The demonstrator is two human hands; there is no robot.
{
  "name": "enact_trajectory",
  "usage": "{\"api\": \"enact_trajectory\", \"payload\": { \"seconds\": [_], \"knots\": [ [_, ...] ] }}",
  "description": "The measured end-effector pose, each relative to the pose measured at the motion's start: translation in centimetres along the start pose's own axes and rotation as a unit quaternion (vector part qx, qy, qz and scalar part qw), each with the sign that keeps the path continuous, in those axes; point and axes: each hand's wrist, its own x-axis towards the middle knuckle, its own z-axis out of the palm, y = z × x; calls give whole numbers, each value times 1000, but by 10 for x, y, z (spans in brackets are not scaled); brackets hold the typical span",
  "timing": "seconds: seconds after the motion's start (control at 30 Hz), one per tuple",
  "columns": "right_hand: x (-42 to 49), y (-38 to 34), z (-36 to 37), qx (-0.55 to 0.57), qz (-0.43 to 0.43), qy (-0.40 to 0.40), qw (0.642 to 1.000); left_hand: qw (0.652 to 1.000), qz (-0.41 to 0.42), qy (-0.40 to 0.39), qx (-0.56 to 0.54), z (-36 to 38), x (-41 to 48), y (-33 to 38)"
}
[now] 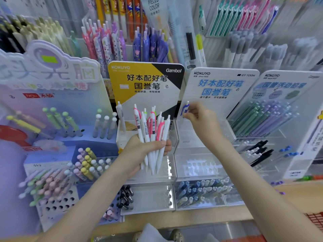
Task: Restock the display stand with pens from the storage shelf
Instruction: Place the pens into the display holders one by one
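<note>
My left hand [148, 147] grips a bundle of white pens [152, 135] with pink and green clips, held upright in front of the yellow and black display stand [139, 81]. One white pen [120, 116] stands alone in that stand's top tier. My right hand [201, 117] pinches a single pen with a blue clip [185, 109] over the upper tier of the white and blue display stand [218, 84]. That stand's clear tiers [201, 165] show rows of holes, and several blue and pale pens [201, 191] fill its bottom tier.
A purple stand [52, 119] with pastel pens sits at the left. A stand with green and purple pencils [265, 117] and black pens [260, 152] is at the right. Racks of patterned pens [122, 41] hang behind. A wooden shelf edge [174, 220] runs along the front.
</note>
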Motion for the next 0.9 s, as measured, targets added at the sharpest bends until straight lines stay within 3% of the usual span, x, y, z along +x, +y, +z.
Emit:
{"api": "enact_trajectory", "payload": {
  "seconds": [0.1,0.23,0.37,0.43,0.57,0.77,0.9],
  "knots": [
    [-24,-11,-8,70,-10,11,997,1000,-10,4,23,0,-3,-5],
    [-51,-27,-6,188,7,-187,964,998,-20,13,58,-1,-7,-9],
    [-57,-31,-2,285,16,-221,932,998,-6,25,64,-6,-17,-9],
    [-56,-35,-2,338,11,-218,915,997,16,41,59,-14,-23,-6],
    [-42,-41,-3,422,-1,-134,896,993,70,88,22,-41,-38,3],
    [-48,-52,29,331,-45,-165,928,984,120,130,10,-83,-65,18],
    [-50,-62,47,343,-59,-102,932,983,117,139,12,-97,-78,16]
  ]
}}
